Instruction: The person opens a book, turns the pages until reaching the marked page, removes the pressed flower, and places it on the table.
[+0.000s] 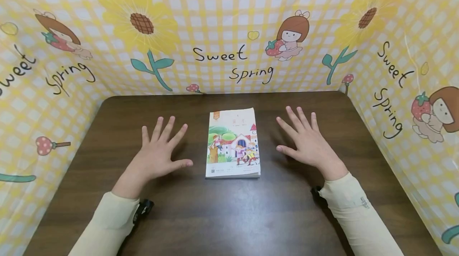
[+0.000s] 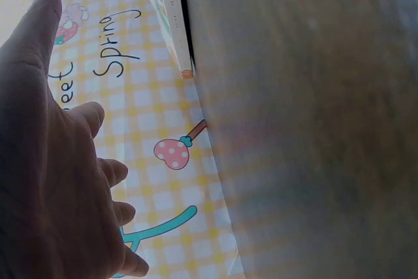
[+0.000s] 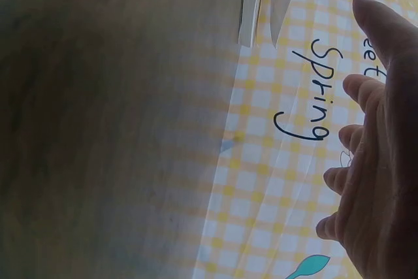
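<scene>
Flat on the dark-brown, wood-grained table (image 1: 193,220), between an empty, splayed left hand (image 1: 153,156) at its nine o'clock and a likewise empty, splayed right hand (image 1: 307,144) at three, the white rectangular picture-covered paperback (image 1: 233,144) could crease if either catches its flared cover (image 3: 285,1) (my guess).

White and multicoloured book cover (image 1: 233,143), dark brown table (image 1: 229,208), yellow-and-white checked backdrop (image 1: 222,1), cream sleeves (image 1: 353,216).

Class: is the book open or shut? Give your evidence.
Shut: the book lies illustrated cover up, one edge slightly lifted in the right wrist view.
</scene>
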`<state>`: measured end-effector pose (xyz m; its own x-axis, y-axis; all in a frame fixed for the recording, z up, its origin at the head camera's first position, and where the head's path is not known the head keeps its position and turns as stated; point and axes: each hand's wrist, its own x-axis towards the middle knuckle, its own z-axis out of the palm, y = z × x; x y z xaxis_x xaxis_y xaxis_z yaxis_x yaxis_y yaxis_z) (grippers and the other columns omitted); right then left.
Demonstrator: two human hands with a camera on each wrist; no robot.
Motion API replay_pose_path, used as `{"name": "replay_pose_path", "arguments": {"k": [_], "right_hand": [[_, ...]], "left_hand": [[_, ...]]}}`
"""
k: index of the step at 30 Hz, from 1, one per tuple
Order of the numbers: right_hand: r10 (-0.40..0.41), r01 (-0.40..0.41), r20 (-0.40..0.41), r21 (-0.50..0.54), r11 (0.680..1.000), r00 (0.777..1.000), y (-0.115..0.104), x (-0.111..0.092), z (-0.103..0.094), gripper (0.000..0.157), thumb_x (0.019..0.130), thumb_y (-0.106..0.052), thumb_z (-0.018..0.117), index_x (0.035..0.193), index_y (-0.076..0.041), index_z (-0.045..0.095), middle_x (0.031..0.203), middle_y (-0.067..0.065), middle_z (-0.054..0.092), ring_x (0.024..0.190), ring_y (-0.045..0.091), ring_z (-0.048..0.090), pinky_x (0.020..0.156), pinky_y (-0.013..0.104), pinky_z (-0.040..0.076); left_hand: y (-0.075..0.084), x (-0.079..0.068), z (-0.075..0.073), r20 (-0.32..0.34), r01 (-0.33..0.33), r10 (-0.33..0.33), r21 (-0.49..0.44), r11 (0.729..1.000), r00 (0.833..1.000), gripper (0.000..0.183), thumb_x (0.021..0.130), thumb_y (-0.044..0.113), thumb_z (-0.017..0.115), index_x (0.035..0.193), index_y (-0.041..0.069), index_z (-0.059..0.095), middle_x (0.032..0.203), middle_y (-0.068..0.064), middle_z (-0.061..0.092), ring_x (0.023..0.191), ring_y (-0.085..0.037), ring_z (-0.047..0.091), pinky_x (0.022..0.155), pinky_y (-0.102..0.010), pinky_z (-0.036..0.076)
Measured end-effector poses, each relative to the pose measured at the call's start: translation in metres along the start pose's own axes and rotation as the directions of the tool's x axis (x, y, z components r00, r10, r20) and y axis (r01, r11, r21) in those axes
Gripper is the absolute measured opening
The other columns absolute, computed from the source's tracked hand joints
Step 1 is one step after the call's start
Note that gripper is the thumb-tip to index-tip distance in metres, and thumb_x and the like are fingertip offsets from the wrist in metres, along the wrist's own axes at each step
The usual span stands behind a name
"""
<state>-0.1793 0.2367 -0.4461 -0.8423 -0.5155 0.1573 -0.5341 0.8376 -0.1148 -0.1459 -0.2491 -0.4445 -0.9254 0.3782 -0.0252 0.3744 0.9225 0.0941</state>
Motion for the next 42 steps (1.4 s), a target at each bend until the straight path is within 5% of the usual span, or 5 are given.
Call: {"name": "replay_pose_path", "arguments": {"k": [42], "right_hand": [[-0.155, 0.156, -0.067, 0.016, 0.988, 0.986, -0.023, 0.004, -0.008, 0.083, 0.096, -0.067, 0.056, 0.163, -0.025, 0.031, 0.174, 0.003, 0.010, 0.160, 0.029, 0.002, 0.125, 0.059, 0.000]], "left_hand": [[0.026, -0.005, -0.005, -0.021, -0.038, 0.038, 0.013, 0.999, 0.999, 0.113, 0.079, 0.095, 0.041, 0.166, 0.031, 0.007, 0.173, -0.011, -0.008, 0.157, -0.041, -0.015, 0.112, -0.080, -0.006]]}}
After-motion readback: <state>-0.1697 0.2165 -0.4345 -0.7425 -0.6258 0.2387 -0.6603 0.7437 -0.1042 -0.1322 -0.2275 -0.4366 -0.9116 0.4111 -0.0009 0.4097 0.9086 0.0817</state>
